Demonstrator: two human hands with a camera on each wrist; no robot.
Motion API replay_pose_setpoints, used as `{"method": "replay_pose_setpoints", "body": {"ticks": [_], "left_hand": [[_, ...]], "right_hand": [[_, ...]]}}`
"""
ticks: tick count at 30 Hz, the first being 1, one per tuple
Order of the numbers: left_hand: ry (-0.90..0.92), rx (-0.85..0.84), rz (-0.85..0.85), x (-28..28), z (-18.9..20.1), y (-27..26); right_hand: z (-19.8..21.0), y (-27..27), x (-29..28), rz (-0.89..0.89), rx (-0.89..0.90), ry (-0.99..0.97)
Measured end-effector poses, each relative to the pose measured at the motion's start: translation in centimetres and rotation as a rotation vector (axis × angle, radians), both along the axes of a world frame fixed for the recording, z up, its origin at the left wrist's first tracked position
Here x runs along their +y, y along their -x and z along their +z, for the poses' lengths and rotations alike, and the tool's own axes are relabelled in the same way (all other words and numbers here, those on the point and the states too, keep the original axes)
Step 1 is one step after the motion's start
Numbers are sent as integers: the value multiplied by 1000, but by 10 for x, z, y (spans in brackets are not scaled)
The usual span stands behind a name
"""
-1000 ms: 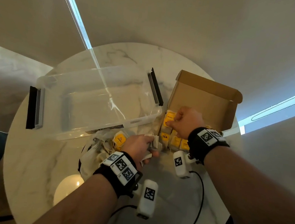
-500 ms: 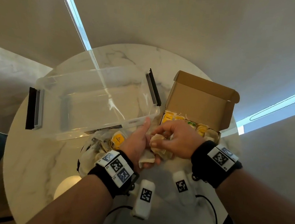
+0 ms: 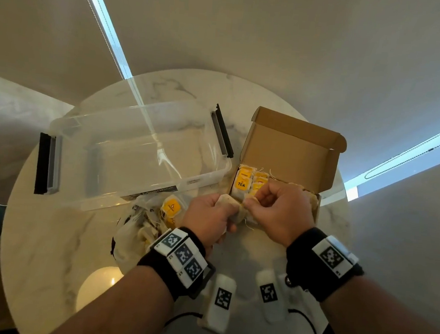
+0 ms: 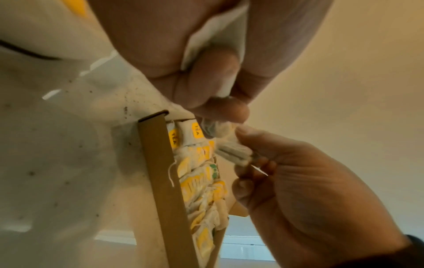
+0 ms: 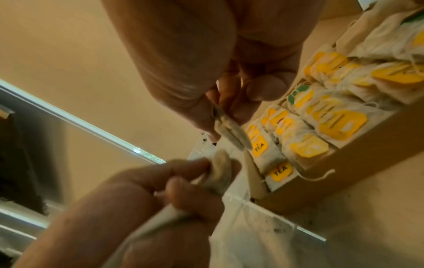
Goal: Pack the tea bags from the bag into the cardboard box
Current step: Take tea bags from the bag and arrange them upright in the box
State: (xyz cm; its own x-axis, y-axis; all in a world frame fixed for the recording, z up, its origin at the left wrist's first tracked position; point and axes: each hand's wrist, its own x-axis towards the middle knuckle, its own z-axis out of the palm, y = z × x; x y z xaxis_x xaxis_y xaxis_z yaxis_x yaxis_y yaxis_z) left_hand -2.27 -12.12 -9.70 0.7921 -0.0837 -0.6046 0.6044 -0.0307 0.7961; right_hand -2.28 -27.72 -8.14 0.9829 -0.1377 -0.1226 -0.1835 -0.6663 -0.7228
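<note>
Left of the open brown cardboard box (image 3: 289, 149): clear plastic storage bin (image 3: 134, 156), then a crumpled clear plastic bag (image 3: 139, 229) of yellow-tagged tea bags on the round marble tabletop (image 3: 48, 231). At the box's near-left corner, the left hand (image 3: 206, 219) grips a cluster of pale paper tea bags (image 3: 227, 202); the right hand (image 3: 278, 212) pinches one tea bag (image 4: 234, 152) from it. Packed yellow-tagged tea bags (image 3: 246, 182) fill the box.

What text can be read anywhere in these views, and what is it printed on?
"TEA": yellow tags of the tea bags in the cardboard box, also in both wrist views.
Small line on the tag above: too blurred.
Dark label on the clear plastic bin: unreadable.
Wristband markers: square codes, no words.
</note>
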Motion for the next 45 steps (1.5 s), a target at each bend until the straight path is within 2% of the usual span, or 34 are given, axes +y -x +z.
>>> {"method": "replay_pose_setpoints", "body": {"ticks": [4,7,9,12,13,17,20,24,32,35,37,41,45], "left_hand": [[108,5,14,-2,5,0],[103,22,-7,5,1,-3],[103,50,-19,9,-6,-4],[133,116,-59,13,-9,-2],[146,138,-71,13,-9,-1],[207,210,-86,13,-5,0],[174,226,-57,16,-10,1],[49,186,-84,20,-18,1],[0,172,-96,12,-13,2],[-12,187,-86,11,-15,2],[-22,201,-90,10,-15,2],[3,223,-75,10,-13,1],[28,247,-64,13,-13,-1]], "right_hand": [[-3,10,8,46,32,-65],[2,16,9,105,120,-256],[3,17,9,82,174,-372],[-1,15,6,59,231,-457],[-4,14,3,79,233,-448],[-9,11,-4,229,170,-215],[-9,9,-9,246,130,-234],[-9,-5,-16,119,206,-308],[-32,-44,2,59,407,-119],[-40,-48,7,-73,436,-154],[-42,-50,7,-141,434,-107],[-40,-52,7,-67,412,121],[-33,-47,5,-32,336,143]]}}
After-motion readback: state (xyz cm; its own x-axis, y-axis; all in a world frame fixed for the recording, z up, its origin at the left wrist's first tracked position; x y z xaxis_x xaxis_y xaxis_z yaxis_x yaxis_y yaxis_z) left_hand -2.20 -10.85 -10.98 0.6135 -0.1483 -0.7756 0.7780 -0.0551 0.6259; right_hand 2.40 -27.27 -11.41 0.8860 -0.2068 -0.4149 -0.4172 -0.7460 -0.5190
